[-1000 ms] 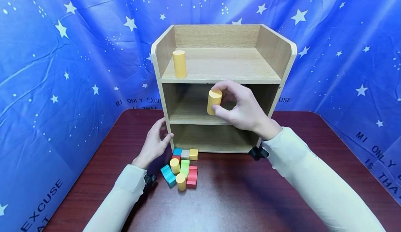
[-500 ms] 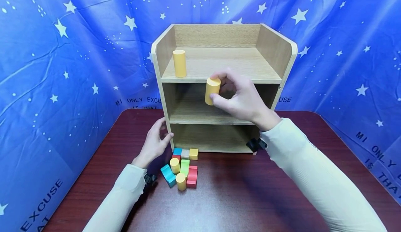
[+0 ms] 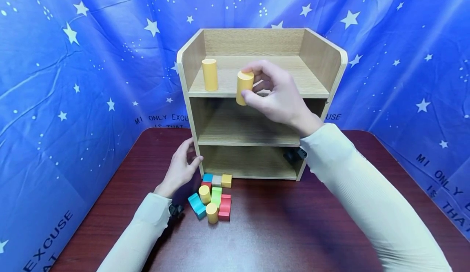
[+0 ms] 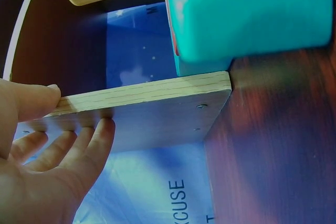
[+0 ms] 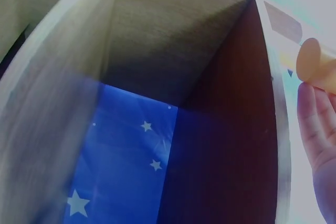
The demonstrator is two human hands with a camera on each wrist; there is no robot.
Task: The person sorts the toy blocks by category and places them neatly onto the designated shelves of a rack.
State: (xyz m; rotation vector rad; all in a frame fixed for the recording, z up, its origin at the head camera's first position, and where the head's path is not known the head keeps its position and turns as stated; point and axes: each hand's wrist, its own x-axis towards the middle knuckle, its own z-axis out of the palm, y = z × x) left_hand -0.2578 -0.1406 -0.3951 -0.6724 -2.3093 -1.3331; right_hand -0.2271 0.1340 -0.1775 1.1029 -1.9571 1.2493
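Note:
Between the thumb and fingers of my right hand [image 3: 277, 90] is a yellow cylinder block [image 3: 244, 88], held upright. In the head view it overlaps the front edge of the shelf unit's top board. A taller yellow cylinder [image 3: 210, 75] stands on that board at the left. My left hand [image 3: 180, 166] grips the left side panel of the wooden shelf unit [image 3: 253, 142]. In the left wrist view the thumb [image 4: 37, 100] lies at the panel's front edge and the fingers [image 4: 102, 137] against its outer face. The right wrist view shows the held cylinder's round end at the right.
Several blocks cluster on the table by the unit's lower left corner: teal [image 3: 197, 206], green [image 3: 216, 197] and red [image 3: 225, 207] ones, small cubes [image 3: 227, 181] and two yellow cylinders [image 3: 211, 213]. A blue star-patterned curtain [image 3: 92, 80] surrounds the dark red table [image 3: 275, 231].
My right hand has raised the yellow cylinder from in front of the middle compartment to the top board's height, drifting slightly left. My left hand has stayed on the side panel.

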